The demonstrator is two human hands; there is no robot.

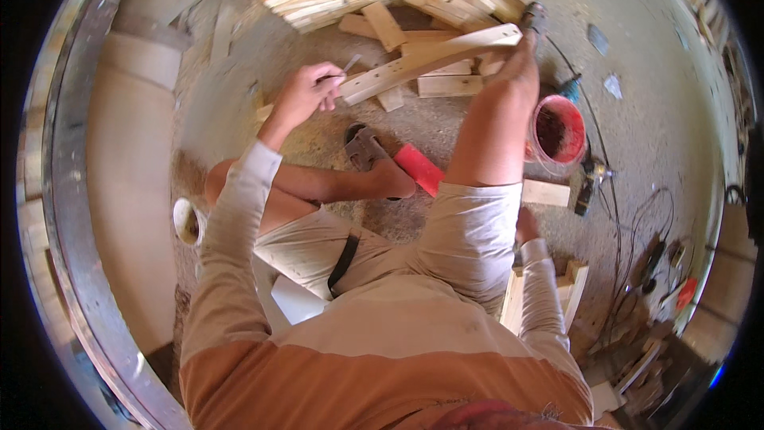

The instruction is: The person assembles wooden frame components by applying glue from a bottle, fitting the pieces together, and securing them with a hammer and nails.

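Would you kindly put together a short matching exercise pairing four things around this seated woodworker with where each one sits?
Things:
1. left hand
2. red bucket
3. curved wooden piece
4. white cup

Places:
A. on the floor by the person's left thigh
B. propped against the raised right knee
C. holding a thin tool at the curved wood's near end
D. on the floor right of the raised knee

Pairs: 1-C, 2-D, 3-B, 4-A

Bright, warm daylight throughout, with soft shadows beneath the plank just beyond the left hand's fingers. Strong fisheye bending and black corners at the rim; slightly soft focus everywhere.
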